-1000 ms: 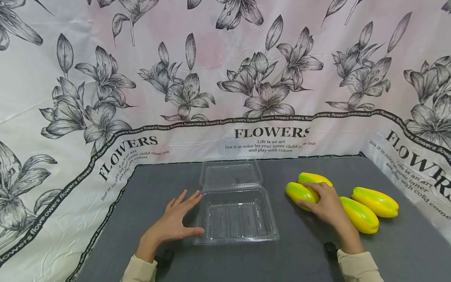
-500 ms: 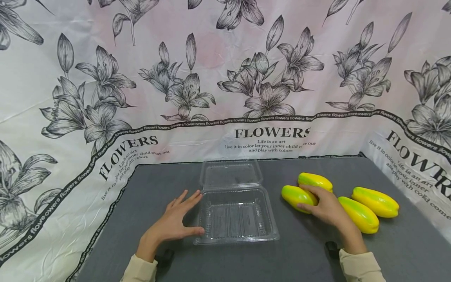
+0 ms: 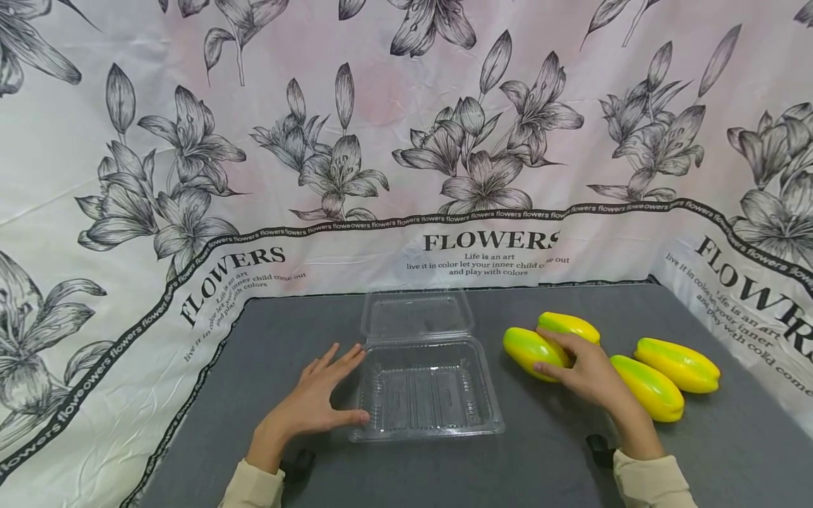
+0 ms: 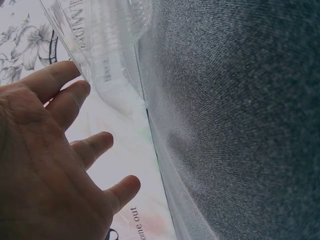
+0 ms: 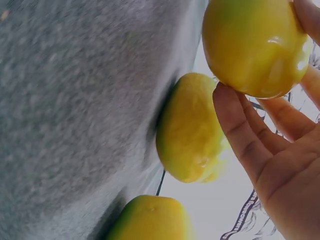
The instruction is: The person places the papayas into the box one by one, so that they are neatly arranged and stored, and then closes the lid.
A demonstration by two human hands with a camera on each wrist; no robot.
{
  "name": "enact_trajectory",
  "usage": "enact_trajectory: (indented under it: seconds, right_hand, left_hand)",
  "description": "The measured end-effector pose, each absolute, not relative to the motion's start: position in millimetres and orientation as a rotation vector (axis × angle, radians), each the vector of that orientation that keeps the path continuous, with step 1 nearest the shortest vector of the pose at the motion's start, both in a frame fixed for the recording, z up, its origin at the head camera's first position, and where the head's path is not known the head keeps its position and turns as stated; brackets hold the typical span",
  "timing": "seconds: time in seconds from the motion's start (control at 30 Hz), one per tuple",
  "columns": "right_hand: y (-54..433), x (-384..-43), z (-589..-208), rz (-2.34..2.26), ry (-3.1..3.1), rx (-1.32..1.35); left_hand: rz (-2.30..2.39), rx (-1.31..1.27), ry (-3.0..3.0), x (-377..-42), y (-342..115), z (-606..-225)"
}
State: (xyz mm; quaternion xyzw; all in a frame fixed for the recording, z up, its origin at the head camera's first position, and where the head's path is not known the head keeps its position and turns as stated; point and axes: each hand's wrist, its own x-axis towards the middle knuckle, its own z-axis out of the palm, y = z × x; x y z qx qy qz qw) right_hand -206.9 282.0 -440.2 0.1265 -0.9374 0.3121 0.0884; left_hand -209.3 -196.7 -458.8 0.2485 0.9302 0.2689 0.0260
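My right hand [image 3: 587, 367] grips a glossy yellow-green papaya [image 3: 532, 353] between thumb and fingers. In the right wrist view, the held papaya [image 5: 255, 45] is at the top, with fingers on its near side. Whether it touches the table cannot be told. A clear plastic clamshell box [image 3: 428, 430] lies in the middle with its lid [image 3: 416, 314] folded back, and no fruit is inside. My left hand [image 3: 311, 402] is spread beside the box, fingertips and thumb at its left rim. In the left wrist view, the fingers of the left hand [image 4: 55, 145] are extended near the clear plastic.
Just behind the held fruit lies another papaya [image 3: 569, 325]. Two more, a nearer papaya [image 3: 648, 388] and a farther papaya [image 3: 678, 365], lie to the right of the hand. A flower-printed cloth [image 3: 483, 247] stands behind the grey table [image 3: 533, 466].
The papaya in my right hand has shifted a little to the left, away from the one behind it, and the hand has followed slightly. My left hand and the box have stayed put.
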Motion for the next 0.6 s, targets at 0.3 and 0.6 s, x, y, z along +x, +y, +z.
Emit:
enact_trajectory:
  seconds: [0.3,0.6]
  right_hand:
    - [267.6,-200.2,-424.3,1.070,-2.743,0.380]
    - [241.7,-202.7,-409.9,1.122,-2.700,0.494]
  left_hand:
    - [0.819,0.760,2.874,-211.2,-195.8,-459.2]
    - [0.828,0.761,2.866,-209.0,-195.5,-458.3]
